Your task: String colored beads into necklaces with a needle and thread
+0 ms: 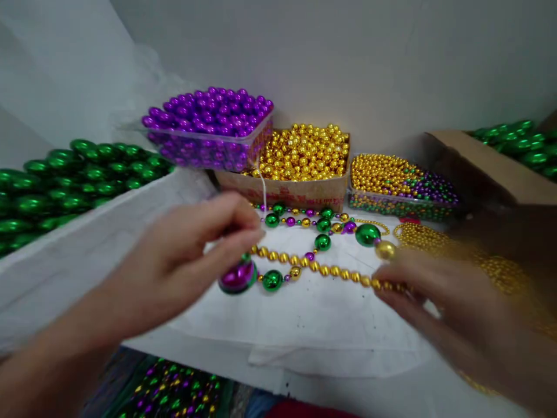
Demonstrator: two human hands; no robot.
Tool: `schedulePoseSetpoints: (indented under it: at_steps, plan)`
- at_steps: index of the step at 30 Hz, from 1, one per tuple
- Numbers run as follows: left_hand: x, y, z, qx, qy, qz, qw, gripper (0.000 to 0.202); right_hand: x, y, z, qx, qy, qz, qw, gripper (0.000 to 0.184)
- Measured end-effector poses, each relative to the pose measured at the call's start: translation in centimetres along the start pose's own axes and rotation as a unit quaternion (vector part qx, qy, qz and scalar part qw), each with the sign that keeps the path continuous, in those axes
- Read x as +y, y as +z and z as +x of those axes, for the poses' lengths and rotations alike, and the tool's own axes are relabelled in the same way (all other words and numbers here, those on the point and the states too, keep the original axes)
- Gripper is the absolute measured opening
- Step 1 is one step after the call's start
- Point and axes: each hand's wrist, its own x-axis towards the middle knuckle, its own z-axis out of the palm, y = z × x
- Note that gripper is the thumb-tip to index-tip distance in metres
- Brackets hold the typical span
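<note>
Okay so the left hand's (pixel 191 249) grip is pinching a gold bead string (pixel 324 270) around eight o'clock, the right hand's (pixel 439 290) grip is pinching it near four, and it's stretching between them above the table (pixel 331 325). Purple beads (pixel 209 119) are sitting toward eleven.

Bead strand (pixel 325 270) — shiny gold, tub beads (pixel 209 116) — purple

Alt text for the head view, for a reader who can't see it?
A gold bead strand stretches between the left hand and right hand over a white surface. Mixed-colour strung beads lie near it; behind stand a tub of purple beads and a box of gold beads.
</note>
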Motion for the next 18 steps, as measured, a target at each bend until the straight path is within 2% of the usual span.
schedulePoseSetpoints:
  at_steps: [1,3,5,7,10,12,15,16,18]
  plan:
    - [-0.9,1.5,-1.2,-0.065,0.004,0.035,0.997,0.011,0.1,1.5,-2.2,-0.009,0.013,0.009,1.000,0.013]
    - [-2.5,4.3,-3.1,-0.133,0.000,0.039,0.990,0.015,0.3,4.6,-6.3,-0.037,0.024,0.017,0.999,0.014]
    - [-4.0,6.8,-4.4,-0.163,-0.028,0.027,0.986,0.017,0.4,7.6,-9.7,-0.088,0.037,0.018,0.995,0.014]
    - [-5.7,9.0,-5.3,-0.191,-0.052,0.009,0.980,0.019,0.3,10.5,-12.7,-0.095,0.027,-0.013,0.995,0.019]
    - [-8.1,12.2,-5.6,-0.224,-0.080,-0.018,0.971,0.023,-0.4,14.3,-16.1,-0.135,0.074,-0.029,0.988,0.020]
    - [-9.3,14.3,-5.1,-0.227,-0.089,-0.037,0.969,0.023,-1.1,16.1,-17.1,-0.175,0.143,0.020,0.974,0.018]
    - [-10.3,17.2,-3.6,-0.212,-0.084,-0.073,0.971,0.020,-1.1,16.9,-16.4,-0.211,0.247,0.167,0.931,0.007]
    - [-10.6,18.2,-3.1,-0.207,-0.083,-0.085,0.971,0.019,-0.8,16.9,-15.7,-0.195,0.279,0.220,0.914,0.005]
    - [-11.0,19.9,-2.3,-0.199,-0.086,-0.109,0.970,0.018,0.4,16.5,-14.2,-0.097,0.362,0.318,0.871,0.017]
